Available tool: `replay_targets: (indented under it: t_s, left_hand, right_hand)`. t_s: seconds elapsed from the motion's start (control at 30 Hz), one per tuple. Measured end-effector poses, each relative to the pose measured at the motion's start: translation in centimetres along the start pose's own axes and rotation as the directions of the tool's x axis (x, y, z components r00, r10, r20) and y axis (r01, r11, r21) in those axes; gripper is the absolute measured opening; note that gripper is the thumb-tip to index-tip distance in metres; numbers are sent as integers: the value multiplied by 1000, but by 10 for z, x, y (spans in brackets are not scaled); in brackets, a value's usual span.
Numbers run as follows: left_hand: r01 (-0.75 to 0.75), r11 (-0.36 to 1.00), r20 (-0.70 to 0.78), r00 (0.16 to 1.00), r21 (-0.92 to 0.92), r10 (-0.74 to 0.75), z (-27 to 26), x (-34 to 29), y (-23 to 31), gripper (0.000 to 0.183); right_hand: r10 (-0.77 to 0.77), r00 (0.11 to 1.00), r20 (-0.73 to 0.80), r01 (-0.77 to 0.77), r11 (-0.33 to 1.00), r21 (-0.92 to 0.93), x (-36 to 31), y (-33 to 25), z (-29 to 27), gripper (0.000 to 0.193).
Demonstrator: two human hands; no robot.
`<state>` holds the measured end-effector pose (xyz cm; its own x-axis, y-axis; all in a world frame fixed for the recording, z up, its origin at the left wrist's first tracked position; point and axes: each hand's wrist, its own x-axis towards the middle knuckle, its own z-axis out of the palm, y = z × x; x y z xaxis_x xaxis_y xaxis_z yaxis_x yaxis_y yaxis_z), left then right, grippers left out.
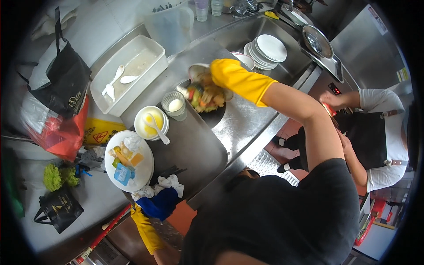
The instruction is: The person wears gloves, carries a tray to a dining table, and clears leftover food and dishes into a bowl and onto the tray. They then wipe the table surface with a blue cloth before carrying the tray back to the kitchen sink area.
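Observation:
My right hand (225, 75), in a yellow rubber glove, grips a tilted white bowl (197, 70); motion blurs its fingers. Mixed food scraps (205, 96) spill beneath it over a dark round opening (214, 117) in the steel counter. At lower left, my gloved left hand (145, 227) is closed at the corner of a dark tray (198, 145), fingers partly hidden. Beside it lie a blue cloth (158, 204) and crumpled tissues (170, 183). The tray bears a glass (175, 106), stacked white bowls with a spoon (152, 123), and an oval plate of scraps (114, 152).
Beyond the tray stands a grey-white tub (132, 48) with white spoons, next to a clear pitcher (170, 26). Stacked white plates (270, 48) sit in the sink (238, 35). Bags (66, 75) crowd the left. At right a person in an apron (360, 137) stands close.

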<state>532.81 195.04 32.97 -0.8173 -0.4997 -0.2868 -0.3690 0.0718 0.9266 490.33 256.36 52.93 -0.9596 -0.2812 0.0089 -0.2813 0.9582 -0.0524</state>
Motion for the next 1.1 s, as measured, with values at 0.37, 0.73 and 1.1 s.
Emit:
replay_targets:
  t_s: [0.37,0.73,1.1]
  left_hand:
    - [76,992,-27,997,102,-73,64,-12,3,29]
    - [-8,942,-135,989,335,56,156,-52,13,29]
    - [169,984,-450,884,53,-128,194,-73,17,19]
  right_hand:
    - [374,909,182,-405,697,592,6,146,11,39]
    - [107,994,-35,-108,994,-29,89,393,167,38]
    - [112,993,20,-113,949,293,93,343,271,46]
